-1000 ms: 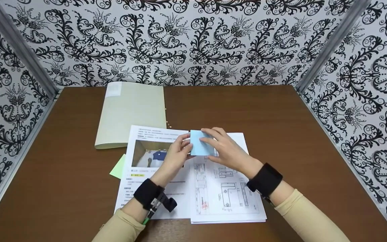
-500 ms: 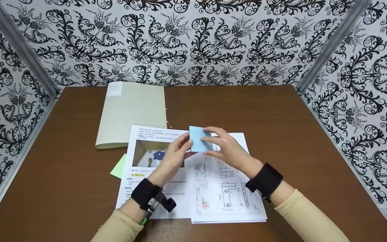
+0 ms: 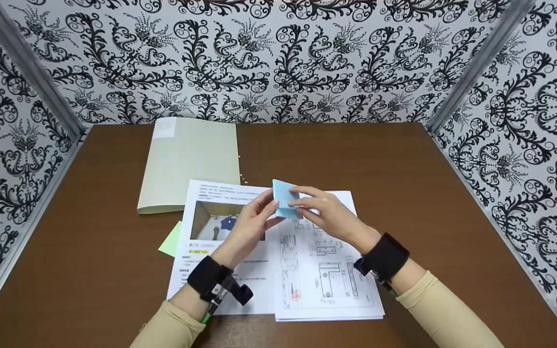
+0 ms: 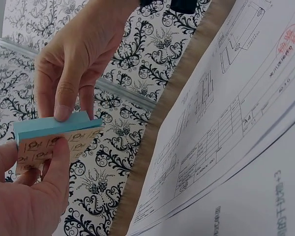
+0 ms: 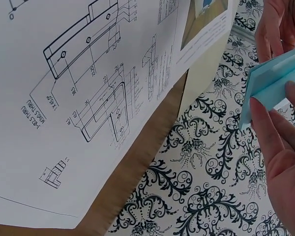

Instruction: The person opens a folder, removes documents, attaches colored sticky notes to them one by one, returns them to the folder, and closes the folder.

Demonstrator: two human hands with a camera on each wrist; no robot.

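- A light blue sticky-note pad [image 3: 283, 194] is held up above the papers, tilted, near the top of the seam between the two spread pages in the head view.
- Its top sheet [image 5: 274, 94] bends away from the rest along the near edge; the backing [image 4: 33, 150], seen from the left wrist, is pale with dark printed marks.
- The left hand [image 3: 251, 223] grips the pad by its left side, thumb on the front, fingers on the back.
- The right hand [image 3: 334, 211] pinches the bent sheet at the right side, its other fingers spread across the blue face.
- Beneath the hands lies a printed page [image 3: 254, 268] with a colour photo [image 3: 207, 223] and a yellow-highlighted line [image 3: 198, 252].
- Beside it, to the right, is a stack of technical drawings [image 3: 334, 307], the top one bearing a red stamp [image 3: 295, 295].
- A green slip [image 3: 169, 241] pokes out from under the left edge of the printed page.
- A beige folder [image 3: 194, 159] with a white label [image 3: 164, 128] lies farther back, its near right corner under that page; pale specks [image 3: 241, 178] lie just beside it.
- Black bands circle both wrists, above beige sleeves.
- All the papers rest on a brown counter [image 3: 370, 159], enclosed by black-and-white scroll-patterned panels [image 3: 269, 58].
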